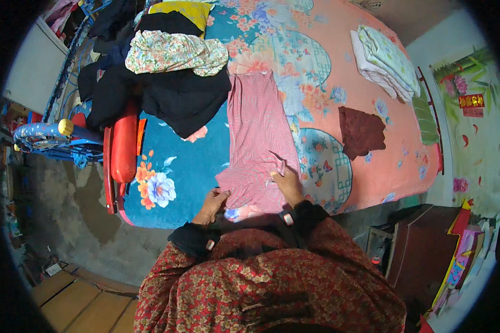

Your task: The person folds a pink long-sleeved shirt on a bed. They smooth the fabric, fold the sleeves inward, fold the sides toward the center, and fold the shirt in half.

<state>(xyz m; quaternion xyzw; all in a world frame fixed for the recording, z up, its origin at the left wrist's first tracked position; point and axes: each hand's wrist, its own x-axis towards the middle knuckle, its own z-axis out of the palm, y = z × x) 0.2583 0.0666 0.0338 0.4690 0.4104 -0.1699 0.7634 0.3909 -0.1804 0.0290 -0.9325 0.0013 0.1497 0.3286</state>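
A pink, finely striped garment (258,125) lies lengthwise on the bed in front of me, its near end bunched and creased. At its lower left corner, my left hand (212,204) pinches the edge of the cloth between thumb and fingers. My right hand (289,185) grips a raised fold near the garment's right side. Beneath it spreads a flowered bed sheet (191,162) in blue and coral. Left of the garment lie black clothes (183,100), with a folded floral cloth (177,52) on top of them.
A dark red cloth (362,131) lies to the right on the bed, with folded quilts (385,62) beyond it. A yellow pillow (187,14) is at the far left. A red cylindrical cushion (125,145) and a blue metal frame (58,135) border the left side. A brown cabinet (421,245) stands at right.
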